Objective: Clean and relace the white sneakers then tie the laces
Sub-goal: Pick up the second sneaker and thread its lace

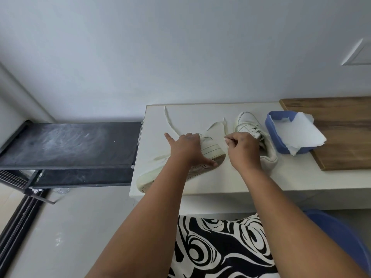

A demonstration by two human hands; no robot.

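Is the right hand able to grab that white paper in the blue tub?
Probably yes. The right hand pinches a lace now, so it must let go first. The paper lies on top of the blue tub, just past the second sneaker.

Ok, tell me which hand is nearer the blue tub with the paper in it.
Right. The right hand pinches a lace just left of the blue tub; the left hand is farther left, holding the tipped sneaker.
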